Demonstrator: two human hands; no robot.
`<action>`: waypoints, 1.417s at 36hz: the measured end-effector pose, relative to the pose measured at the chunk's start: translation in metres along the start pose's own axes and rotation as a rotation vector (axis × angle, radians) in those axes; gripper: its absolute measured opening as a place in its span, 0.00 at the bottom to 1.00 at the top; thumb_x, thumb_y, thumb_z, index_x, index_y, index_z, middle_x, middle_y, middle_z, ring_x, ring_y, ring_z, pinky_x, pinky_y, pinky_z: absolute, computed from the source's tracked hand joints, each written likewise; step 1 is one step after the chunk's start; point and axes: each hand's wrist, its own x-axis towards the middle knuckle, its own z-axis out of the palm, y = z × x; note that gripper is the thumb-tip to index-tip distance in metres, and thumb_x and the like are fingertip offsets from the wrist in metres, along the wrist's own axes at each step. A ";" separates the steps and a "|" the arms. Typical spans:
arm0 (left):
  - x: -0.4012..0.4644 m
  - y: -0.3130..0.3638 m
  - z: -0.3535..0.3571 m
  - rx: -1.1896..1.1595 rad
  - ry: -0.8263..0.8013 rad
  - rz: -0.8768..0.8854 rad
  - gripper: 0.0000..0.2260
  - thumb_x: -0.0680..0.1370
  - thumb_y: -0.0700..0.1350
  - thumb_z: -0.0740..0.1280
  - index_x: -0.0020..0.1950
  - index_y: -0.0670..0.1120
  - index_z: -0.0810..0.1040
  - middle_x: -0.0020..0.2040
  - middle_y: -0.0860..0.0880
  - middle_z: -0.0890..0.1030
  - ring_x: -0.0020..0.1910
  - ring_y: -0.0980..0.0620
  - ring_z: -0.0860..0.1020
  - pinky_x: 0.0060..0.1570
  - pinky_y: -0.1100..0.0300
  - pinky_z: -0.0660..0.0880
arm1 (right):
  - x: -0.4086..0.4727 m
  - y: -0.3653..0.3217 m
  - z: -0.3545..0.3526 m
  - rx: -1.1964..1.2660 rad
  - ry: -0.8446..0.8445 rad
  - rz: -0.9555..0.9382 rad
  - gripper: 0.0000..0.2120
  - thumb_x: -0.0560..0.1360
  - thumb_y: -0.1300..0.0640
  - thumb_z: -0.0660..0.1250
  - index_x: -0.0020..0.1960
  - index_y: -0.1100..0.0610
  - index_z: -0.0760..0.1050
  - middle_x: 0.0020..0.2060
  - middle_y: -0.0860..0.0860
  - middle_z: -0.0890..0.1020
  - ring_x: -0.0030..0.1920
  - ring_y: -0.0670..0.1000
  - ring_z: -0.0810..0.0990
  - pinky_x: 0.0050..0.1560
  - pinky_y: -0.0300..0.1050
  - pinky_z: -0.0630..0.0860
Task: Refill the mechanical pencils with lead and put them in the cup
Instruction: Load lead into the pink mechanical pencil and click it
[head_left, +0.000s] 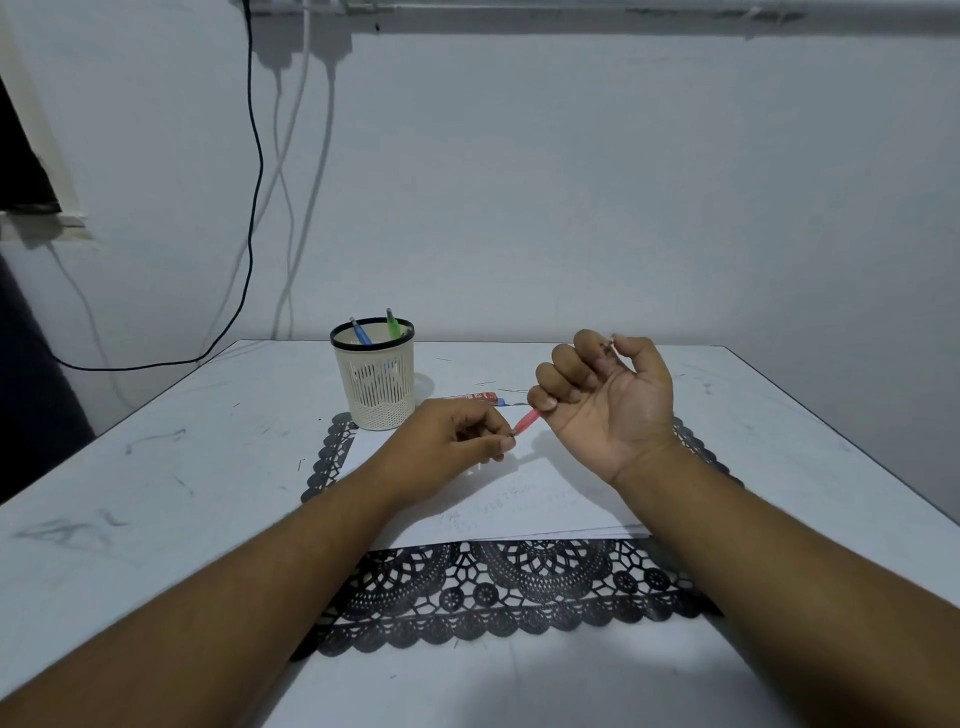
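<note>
Surface: a white table (156, 467), scuffed and marked with grey smudges, set against a plain pale wall (571, 182). Black and white cables (254, 208) are seen hanging down the wall at the left. A black lace-patterned mat (493, 592) is laid at the table's middle, with white paper sheets (519, 509) on top of it.

A cream mesh cup (375, 382) with a black rim is stood at the mat's far left corner. Two pencils are held upright in it: a blue pencil (359, 331) and a green pencil (392, 323). A red lead case (475, 398) is seen lying flat on the table just behind the hands, right of the cup.

Right hand (602, 400): raised palm-up, fingers curled round a red pencil (527, 420), whose lower end juts out below the little finger. A small part is pinched between thumb and forefinger at the top; what it is cannot be told.

Left hand (457, 441): fingers curled, thumb and forefinger pinched together at the pencil's lower tip. Whether anything thin is held there cannot be told.
</note>
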 end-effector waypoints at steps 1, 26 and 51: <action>0.000 0.000 -0.001 -0.011 -0.009 -0.002 0.03 0.77 0.41 0.75 0.46 0.50 0.86 0.41 0.46 0.85 0.39 0.52 0.79 0.45 0.50 0.78 | 0.000 0.000 0.000 0.008 0.008 -0.001 0.12 0.72 0.50 0.57 0.33 0.52 0.60 0.29 0.49 0.59 0.33 0.52 0.53 0.37 0.47 0.56; 0.000 0.001 -0.004 0.045 -0.008 0.006 0.04 0.78 0.42 0.74 0.46 0.51 0.85 0.41 0.52 0.85 0.42 0.65 0.79 0.48 0.56 0.75 | 0.001 0.000 0.004 -0.101 0.125 0.021 0.12 0.79 0.54 0.60 0.37 0.55 0.68 0.30 0.52 0.69 0.32 0.52 0.69 0.39 0.47 0.72; 0.007 -0.040 -0.041 0.275 0.076 -0.270 0.22 0.83 0.50 0.66 0.28 0.52 0.77 0.25 0.56 0.75 0.29 0.57 0.72 0.37 0.61 0.68 | -0.035 0.065 0.032 -1.001 -0.246 0.315 0.05 0.75 0.73 0.69 0.45 0.64 0.80 0.43 0.66 0.83 0.45 0.60 0.85 0.58 0.59 0.83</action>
